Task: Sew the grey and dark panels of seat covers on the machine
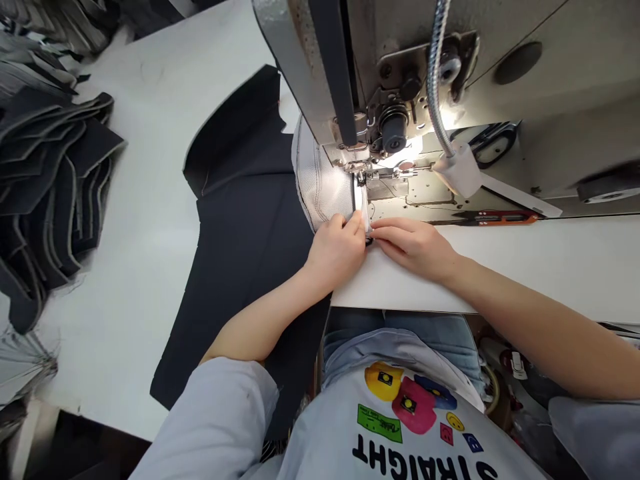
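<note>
A dark garment piece (250, 227), looking like a trouser panel, lies on the table with a pale pocket lining (323, 180) on top. The edge of the lining, with a narrow white strip (361, 212), runs under the presser foot (361, 177) of a sewing machine. My left hand (339, 252) is closed on this edge just in front of the foot, fingers curled. Close beside it, my right hand (415, 248) pinches the end of the same edge between thumb and fingertips. A small dark bit shows under those fingertips; its kind is unclear.
The sewing machine head (390, 60) overhangs the work, with a flexible lamp (457, 170) at right. Orange-handled thread snips (500, 218) lie right of my right hand. Stacked dark cut pieces (50, 180) sit on the white table (115, 320) at left.
</note>
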{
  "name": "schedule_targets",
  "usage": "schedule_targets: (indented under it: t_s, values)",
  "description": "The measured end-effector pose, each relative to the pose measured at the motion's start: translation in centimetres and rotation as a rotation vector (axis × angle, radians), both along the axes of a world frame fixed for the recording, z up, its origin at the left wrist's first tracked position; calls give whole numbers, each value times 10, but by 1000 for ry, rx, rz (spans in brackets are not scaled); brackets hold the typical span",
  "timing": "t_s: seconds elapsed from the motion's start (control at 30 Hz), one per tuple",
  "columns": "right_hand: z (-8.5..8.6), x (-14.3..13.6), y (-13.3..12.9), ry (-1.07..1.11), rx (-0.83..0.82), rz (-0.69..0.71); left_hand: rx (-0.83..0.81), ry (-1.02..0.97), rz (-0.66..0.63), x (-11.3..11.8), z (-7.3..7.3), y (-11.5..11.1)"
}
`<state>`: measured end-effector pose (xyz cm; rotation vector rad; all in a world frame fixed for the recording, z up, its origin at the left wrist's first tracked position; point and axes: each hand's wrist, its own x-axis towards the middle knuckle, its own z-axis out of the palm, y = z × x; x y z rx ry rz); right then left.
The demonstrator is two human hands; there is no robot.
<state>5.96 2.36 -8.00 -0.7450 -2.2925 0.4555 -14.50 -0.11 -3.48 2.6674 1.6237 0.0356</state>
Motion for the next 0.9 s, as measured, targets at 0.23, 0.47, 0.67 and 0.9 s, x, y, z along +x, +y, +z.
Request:
schedule_targets:
  t_s: [0.23, 0.47, 0.67, 0.9]
  values:
    - [5, -19, 22, -299, -149, -339, -448, -944, 449, -46, 0, 31]
    - [12, -55, 36, -354, -267, -423, -602, -1148, 492, -51, -5, 34]
    - [4, -53, 41, -331, -255, -518, -598, -1098, 469, -51, -5, 34]
    - [2, -46, 49, -351, -103, -502, -447, -795, 284, -42, 0, 27]
